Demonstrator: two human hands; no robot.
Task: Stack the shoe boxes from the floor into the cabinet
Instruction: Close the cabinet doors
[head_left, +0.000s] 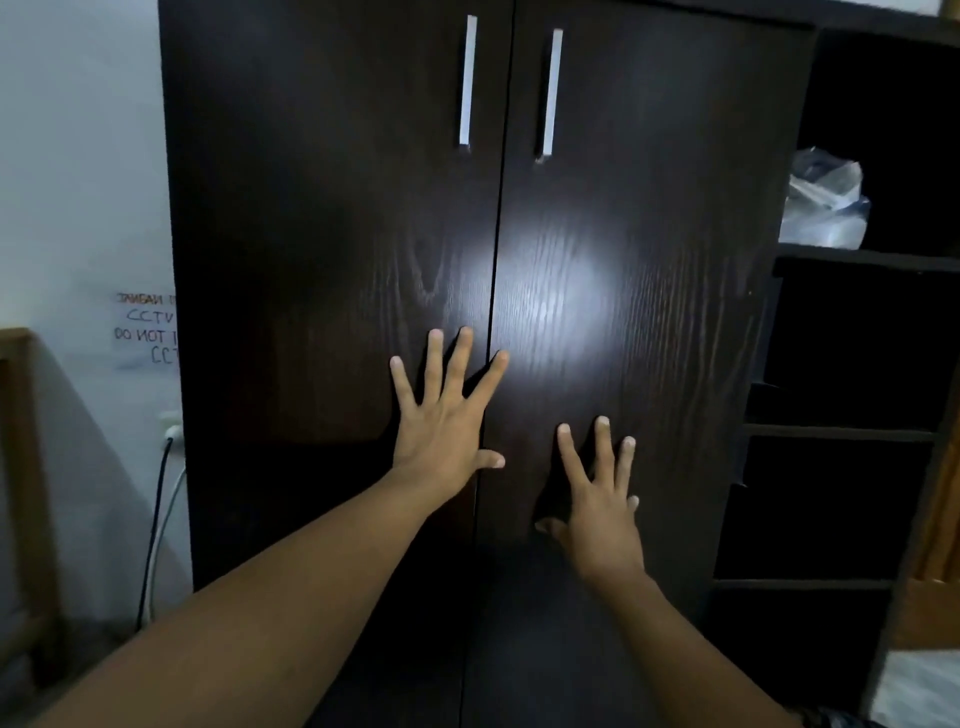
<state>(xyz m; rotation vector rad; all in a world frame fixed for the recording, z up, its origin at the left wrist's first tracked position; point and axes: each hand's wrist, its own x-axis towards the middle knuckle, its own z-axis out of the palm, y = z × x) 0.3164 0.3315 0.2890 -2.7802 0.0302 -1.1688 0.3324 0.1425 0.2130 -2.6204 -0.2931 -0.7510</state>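
Head view: the left hand (447, 415) lies flat with fingers spread on the left door (332, 234), its forefinger reaching across the seam between the doors. Lower and to the right, the right hand (597, 493) presses the right door (649, 208), fingers spread too, holding nothing. Both cabinet (234, 493) doors look shut, their two pale handles (467, 78) far above the hands. No shoe boxes show, and the floor is out of sight. Whether stacking is finished or not yet begun cannot be told.
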